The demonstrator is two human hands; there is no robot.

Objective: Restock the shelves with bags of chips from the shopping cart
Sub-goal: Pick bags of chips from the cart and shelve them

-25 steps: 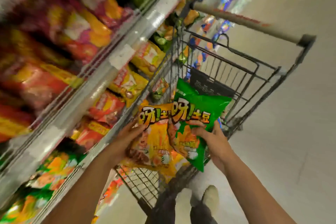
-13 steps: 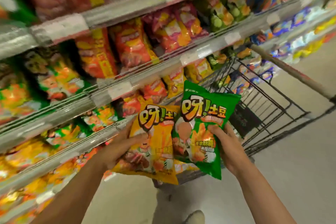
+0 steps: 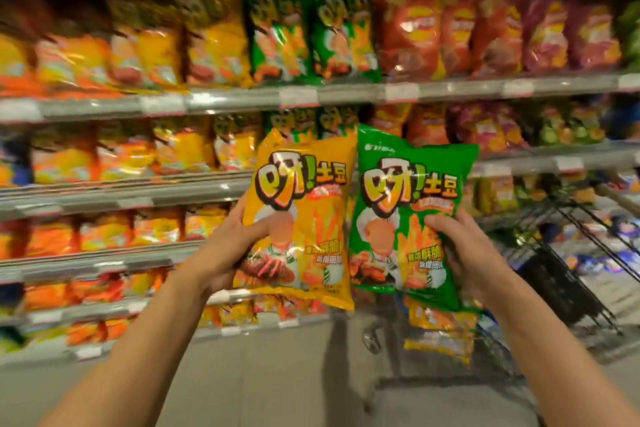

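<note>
- My left hand [image 3: 228, 246] grips the yellow chip bag [image 3: 298, 218] at its lower left edge, thumb across the front, fingers curled behind.
- My right hand [image 3: 460, 250] grips the green chip bag [image 3: 408, 215] at its right edge, thumb on the front.
- Both bags are upright, side by side, edges touching, raised before the shelves [image 3: 207, 100].
- Shelves carry rows of yellow, green and red bags, blurred.
- Shopping cart [image 3: 568, 274] stands to my right; another yellow bag [image 3: 440, 333] shows below the green one.

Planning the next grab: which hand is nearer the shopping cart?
Right. The right hand, holding the green bag, is beside the shopping cart; the left hand is farther away, toward the shelves.
</note>
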